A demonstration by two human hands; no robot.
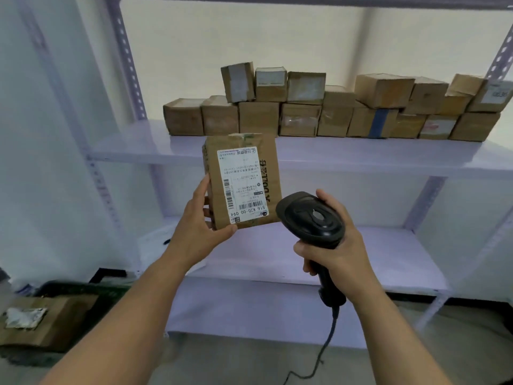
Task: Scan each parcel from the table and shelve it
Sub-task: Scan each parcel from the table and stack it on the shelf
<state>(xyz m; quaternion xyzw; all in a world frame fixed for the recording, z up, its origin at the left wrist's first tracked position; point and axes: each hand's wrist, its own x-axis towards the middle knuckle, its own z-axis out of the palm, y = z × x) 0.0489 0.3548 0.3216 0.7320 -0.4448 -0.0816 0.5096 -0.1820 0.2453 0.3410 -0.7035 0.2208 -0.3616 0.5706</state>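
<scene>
A person's left hand [202, 221] grips a brown cardboard parcel [268, 154] by its near left corner, held upright in the air in front of the pale metal shelving unit [361, 158]. Its white shipping label [242, 182], upside down to the viewer, carries barcodes and the code "516 K20-00 094"; black print on the cardboard includes "DOLLA". The right hand [340, 247] is wrapped round the handle of a black corded barcode scanner [312, 218], just right of the parcel. Taped cartons [299, 120] are stacked two high along the far shelf.
</scene>
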